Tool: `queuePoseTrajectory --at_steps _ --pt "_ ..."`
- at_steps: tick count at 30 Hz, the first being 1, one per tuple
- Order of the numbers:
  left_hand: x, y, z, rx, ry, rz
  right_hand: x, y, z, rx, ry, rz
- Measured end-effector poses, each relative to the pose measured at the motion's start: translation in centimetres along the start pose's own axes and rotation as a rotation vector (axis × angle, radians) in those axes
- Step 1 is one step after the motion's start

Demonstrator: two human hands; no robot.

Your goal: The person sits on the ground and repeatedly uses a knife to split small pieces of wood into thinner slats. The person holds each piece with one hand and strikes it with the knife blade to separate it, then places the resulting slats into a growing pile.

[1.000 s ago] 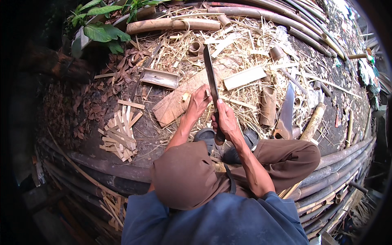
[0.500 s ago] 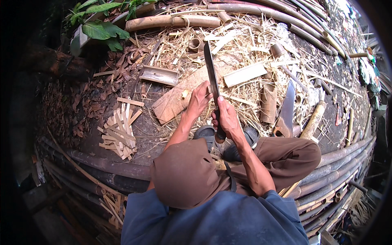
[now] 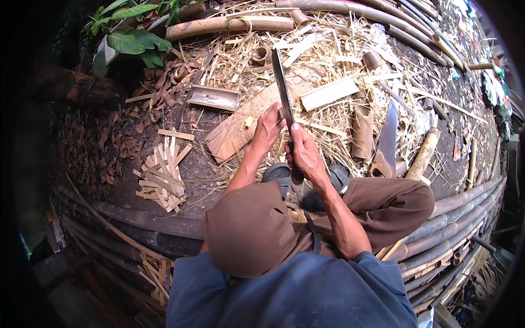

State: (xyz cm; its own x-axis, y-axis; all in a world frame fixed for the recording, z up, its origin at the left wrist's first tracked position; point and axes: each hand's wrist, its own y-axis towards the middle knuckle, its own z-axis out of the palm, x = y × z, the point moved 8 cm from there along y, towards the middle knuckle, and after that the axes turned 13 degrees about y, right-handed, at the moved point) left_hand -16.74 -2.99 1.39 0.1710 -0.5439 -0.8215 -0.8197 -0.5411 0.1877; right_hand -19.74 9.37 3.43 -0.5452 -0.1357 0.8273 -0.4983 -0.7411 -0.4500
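My right hand (image 3: 306, 154) is wrapped round the dark handle of a machete (image 3: 281, 82). Its long blade points up and away, tilted slightly left. Close to the blade's left side, the curled fingers of my left hand (image 3: 268, 130) pinch a small bamboo piece (image 3: 281, 113), mostly hidden by the fingers. Beyond both hands a flat wooden board (image 3: 223, 142) lies slantwise on the ground, a pale chip on it. Left of my knee lies a loose pile of split bamboo strips (image 3: 164, 183).
Two split bamboo troughs (image 3: 214, 98) lie among shavings, one at either side of the board. A handsaw (image 3: 388, 134) rests at right, near short bamboo tubes (image 3: 361, 134). Bamboo poles (image 3: 153, 221) run behind me; more poles (image 3: 350, 7) lie at the far side.
The machete and both hands stay nearly in place, with the blade tip slightly farther up and left. The view has shifted a little.
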Motion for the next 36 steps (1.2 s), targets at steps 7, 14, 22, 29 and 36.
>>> queuePoseTrajectory --at_steps 7,14,22,29,36 --pt "-1.5 0.3 -0.4 -0.025 0.030 0.029 1.9 -0.1 -0.2 -0.008 -0.305 -0.219" --pt "-2.0 1.3 -1.5 -0.093 0.076 0.070 3.4 -0.2 1.0 -0.025 -0.374 -0.072" --pt "-2.2 1.2 -2.3 -0.172 0.084 0.077 4.0 -0.1 1.8 -0.028 -0.403 -0.257" --pt "-2.7 1.2 -2.3 -0.127 0.111 0.029 4.6 -0.2 1.7 -0.044 -0.352 -0.357" --pt "4.6 -4.2 0.2 -0.001 0.287 -0.243 4.6 0.3 2.2 -0.015 -0.514 -0.161"
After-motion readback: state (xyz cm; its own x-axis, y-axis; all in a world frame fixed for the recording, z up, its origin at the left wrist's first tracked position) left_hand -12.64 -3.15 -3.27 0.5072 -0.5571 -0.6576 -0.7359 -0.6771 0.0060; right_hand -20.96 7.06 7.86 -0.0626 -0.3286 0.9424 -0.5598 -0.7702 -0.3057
